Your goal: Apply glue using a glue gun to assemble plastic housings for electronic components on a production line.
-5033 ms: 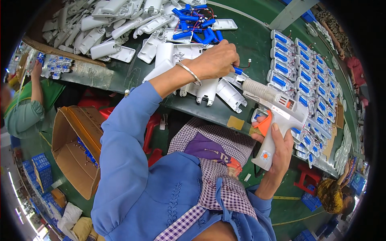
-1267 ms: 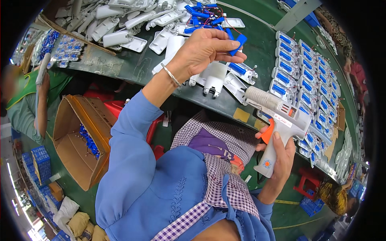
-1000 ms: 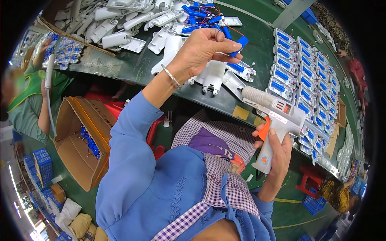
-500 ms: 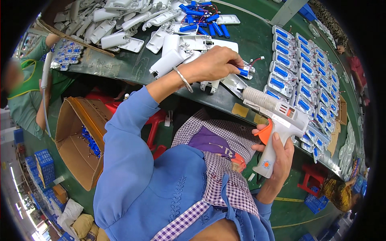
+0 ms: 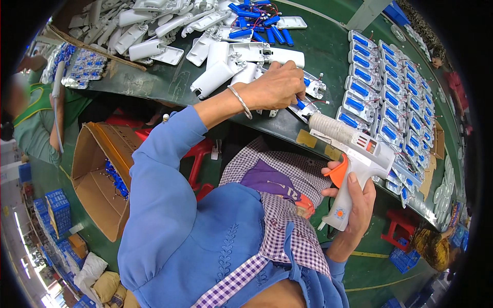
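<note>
My left hand [image 5: 280,86] is closed with its fingertips on a blue battery [image 5: 301,104]. That battery is at an open white plastic housing [image 5: 309,110] near the table's front edge. Just beyond it, a second white housing [image 5: 318,91] holds another blue battery [image 5: 307,82] with thin wires. A white hot glue gun [image 5: 354,149] with an orange trigger [image 5: 337,173] is gripped by its handle in my right hand [image 5: 358,203]. The gun's nozzle end points toward the nearer housing. My left fingers partly cover the held battery.
White housings [image 5: 213,77] are heaped at the back left, beside a pile of blue batteries [image 5: 251,23]. Rows of battery-filled housings [image 5: 362,74] line the right of the green table [image 5: 328,46]. A cardboard box [image 5: 92,205] stands at lower left, and a co-worker [image 5: 38,118] sits beyond.
My left hand has moved from the farther housing to the nearer one, leaving a battery in the farther. A battery is now at the nearer housing. The glue gun stays nearly still.
</note>
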Motion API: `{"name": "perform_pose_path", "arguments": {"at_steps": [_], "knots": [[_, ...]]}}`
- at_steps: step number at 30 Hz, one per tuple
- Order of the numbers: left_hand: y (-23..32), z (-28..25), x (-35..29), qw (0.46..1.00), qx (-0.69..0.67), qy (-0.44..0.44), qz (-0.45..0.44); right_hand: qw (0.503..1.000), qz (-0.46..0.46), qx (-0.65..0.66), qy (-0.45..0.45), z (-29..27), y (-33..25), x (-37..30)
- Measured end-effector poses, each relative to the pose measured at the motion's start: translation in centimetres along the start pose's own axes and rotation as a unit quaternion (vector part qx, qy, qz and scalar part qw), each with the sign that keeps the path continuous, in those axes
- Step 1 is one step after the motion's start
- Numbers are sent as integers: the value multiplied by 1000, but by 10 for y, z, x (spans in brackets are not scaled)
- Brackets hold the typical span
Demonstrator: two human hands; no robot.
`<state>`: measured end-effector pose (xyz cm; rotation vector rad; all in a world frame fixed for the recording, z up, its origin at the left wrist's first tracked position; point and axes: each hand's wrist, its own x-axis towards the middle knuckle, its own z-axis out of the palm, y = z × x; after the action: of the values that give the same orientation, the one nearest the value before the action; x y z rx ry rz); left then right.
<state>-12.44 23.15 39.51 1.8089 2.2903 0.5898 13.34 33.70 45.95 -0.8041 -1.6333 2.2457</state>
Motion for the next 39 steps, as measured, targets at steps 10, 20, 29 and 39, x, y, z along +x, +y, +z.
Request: {"name": "perform_pose_path", "arguments": {"at_steps": [10, 20, 29, 39], "knots": [[-6, 0, 7, 999, -35, -25, -32, 1000, -2, 8, -3, 2, -2, 3], [-12, 6, 12, 998, -51, -20, -34, 999, -28, -15, 6, 8, -2, 17], [-13, 8, 12, 996, -74, -4, -42, 999, -19, -33, 2, 9, -1, 25], [-10, 4, 11, 997, -64, -11, -52, 998, -11, -56, 22, 6, -2, 18]]}}
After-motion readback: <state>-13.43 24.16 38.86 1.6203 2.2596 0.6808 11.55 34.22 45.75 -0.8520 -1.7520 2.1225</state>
